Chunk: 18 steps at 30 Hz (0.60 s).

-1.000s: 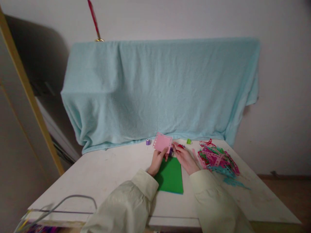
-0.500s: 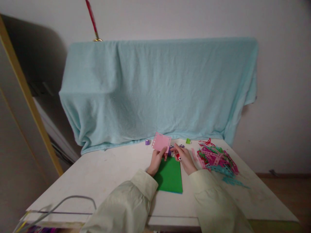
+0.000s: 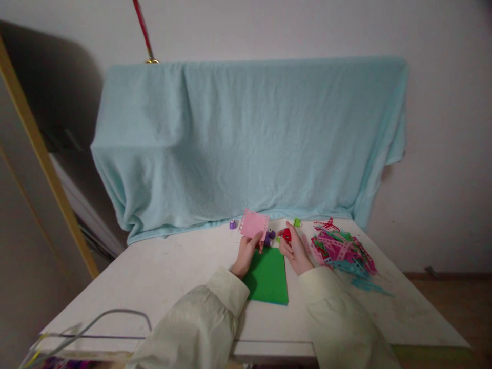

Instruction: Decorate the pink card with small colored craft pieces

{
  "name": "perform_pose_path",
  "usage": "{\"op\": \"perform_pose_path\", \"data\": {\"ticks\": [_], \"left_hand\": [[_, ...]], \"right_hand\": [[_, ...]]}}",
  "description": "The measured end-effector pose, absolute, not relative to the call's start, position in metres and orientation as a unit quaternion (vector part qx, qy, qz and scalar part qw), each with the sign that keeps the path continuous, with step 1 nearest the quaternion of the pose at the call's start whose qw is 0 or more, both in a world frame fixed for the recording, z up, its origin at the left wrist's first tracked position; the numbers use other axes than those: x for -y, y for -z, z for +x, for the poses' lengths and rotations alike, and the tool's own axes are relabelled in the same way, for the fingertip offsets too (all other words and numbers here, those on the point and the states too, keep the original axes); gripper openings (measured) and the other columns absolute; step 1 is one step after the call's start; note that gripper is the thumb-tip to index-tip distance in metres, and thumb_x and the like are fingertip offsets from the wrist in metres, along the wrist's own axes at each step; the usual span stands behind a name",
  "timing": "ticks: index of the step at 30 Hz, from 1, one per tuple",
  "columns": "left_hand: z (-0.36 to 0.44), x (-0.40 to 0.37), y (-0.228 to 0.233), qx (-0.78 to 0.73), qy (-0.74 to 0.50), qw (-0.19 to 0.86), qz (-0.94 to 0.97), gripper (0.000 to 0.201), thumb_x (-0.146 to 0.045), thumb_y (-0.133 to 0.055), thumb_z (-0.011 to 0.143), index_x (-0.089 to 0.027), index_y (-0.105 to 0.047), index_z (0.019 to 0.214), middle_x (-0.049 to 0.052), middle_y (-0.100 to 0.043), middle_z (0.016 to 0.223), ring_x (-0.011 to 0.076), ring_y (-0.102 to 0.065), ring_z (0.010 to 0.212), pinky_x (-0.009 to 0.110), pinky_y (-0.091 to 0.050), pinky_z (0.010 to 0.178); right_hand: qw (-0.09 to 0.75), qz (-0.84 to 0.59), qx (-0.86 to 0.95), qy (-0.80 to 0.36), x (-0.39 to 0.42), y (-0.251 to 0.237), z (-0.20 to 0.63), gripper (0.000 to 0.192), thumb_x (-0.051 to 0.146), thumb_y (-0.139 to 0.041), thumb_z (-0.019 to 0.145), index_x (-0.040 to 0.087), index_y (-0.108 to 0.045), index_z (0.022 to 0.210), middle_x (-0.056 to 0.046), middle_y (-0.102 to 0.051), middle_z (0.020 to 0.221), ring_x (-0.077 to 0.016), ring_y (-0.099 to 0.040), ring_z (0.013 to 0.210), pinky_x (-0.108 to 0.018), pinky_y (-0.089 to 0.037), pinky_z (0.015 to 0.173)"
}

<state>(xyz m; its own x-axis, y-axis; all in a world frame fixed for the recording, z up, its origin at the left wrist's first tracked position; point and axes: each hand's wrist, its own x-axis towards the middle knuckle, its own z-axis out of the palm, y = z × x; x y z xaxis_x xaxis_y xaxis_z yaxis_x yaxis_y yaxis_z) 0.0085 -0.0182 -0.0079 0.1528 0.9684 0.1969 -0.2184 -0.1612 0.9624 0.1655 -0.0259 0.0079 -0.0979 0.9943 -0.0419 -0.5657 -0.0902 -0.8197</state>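
Note:
My left hand (image 3: 248,254) is closed on a square of pink paper (image 3: 254,224) by its lower right corner. Punched holes and notches run along the paper's side edges. In my right hand (image 3: 295,252) sits a small red paper punch (image 3: 287,235), gripped between thumb and fingers, just right of the paper and apart from it. Purple paper punches (image 3: 270,234) lie on the table between the two hands. Below my hands lies a stack of coloured paper, with a green sheet (image 3: 268,279) on top.
At the back stand another purple punch (image 3: 232,224) and a green punch (image 3: 297,222). A heap of punched paper strips (image 3: 342,248) lies on the right of the white table (image 3: 172,277). Behind hangs a light blue cloth (image 3: 246,138). A grey cable (image 3: 111,311) crosses the front left edge.
My right hand has drawn back slightly from the paper and turned, so the red punch now shows more fully. My left hand keeps the pink paper in nearly the same place.

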Motion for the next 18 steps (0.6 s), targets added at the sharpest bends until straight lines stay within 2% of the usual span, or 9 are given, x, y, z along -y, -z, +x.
{"op": "perform_pose_path", "data": {"ticks": [2,9,14,18], "left_hand": [[0.008,0.018,0.008,-0.350,-0.547,0.547,0.529,0.044,-0.047,-0.056,0.079,-0.012,-0.055,0.052,0.002,-0.054,0.048,0.0095,-0.048,0.043,0.023,-0.038,0.050],[0.009,0.018,0.007,-0.356,-0.540,0.546,0.532,0.043,-0.045,-0.055,0.080,-0.012,-0.054,0.052,0.001,-0.052,0.047,0.0092,-0.048,0.043,0.023,-0.040,0.051],[0.010,0.020,0.005,-0.361,-0.547,0.529,0.540,0.043,-0.047,-0.053,0.081,-0.012,-0.055,0.056,0.002,-0.053,0.048,0.0090,-0.047,0.042,0.023,-0.038,0.048],[0.010,0.018,0.009,-0.387,-0.555,0.476,0.561,0.045,-0.050,-0.050,0.083,-0.012,-0.056,0.059,0.001,-0.053,0.050,0.0093,-0.047,0.044,0.022,-0.037,0.048]], "right_hand": [[0.591,-0.311,0.346,-0.659,0.026,-0.010,0.164,0.047,0.057,-0.047,0.083,0.014,-0.062,0.070,0.011,-0.022,0.033,-0.0035,-0.016,0.026,-0.019,-0.015,0.030],[0.572,-0.278,0.328,-0.698,0.023,-0.014,0.160,0.028,0.039,-0.059,0.077,0.018,-0.065,0.094,0.005,-0.045,0.057,-0.0048,-0.027,0.039,-0.021,-0.021,0.039],[0.560,-0.265,0.358,-0.699,0.023,-0.009,0.155,0.027,0.031,-0.069,0.072,0.019,-0.067,0.096,0.002,-0.052,0.067,-0.0054,-0.035,0.046,-0.022,-0.024,0.043],[0.570,-0.288,0.385,-0.666,0.024,-0.005,0.154,0.027,0.030,-0.073,0.070,0.017,-0.069,0.094,-0.005,-0.062,0.085,-0.0113,-0.051,0.064,-0.024,-0.036,0.054]]}}
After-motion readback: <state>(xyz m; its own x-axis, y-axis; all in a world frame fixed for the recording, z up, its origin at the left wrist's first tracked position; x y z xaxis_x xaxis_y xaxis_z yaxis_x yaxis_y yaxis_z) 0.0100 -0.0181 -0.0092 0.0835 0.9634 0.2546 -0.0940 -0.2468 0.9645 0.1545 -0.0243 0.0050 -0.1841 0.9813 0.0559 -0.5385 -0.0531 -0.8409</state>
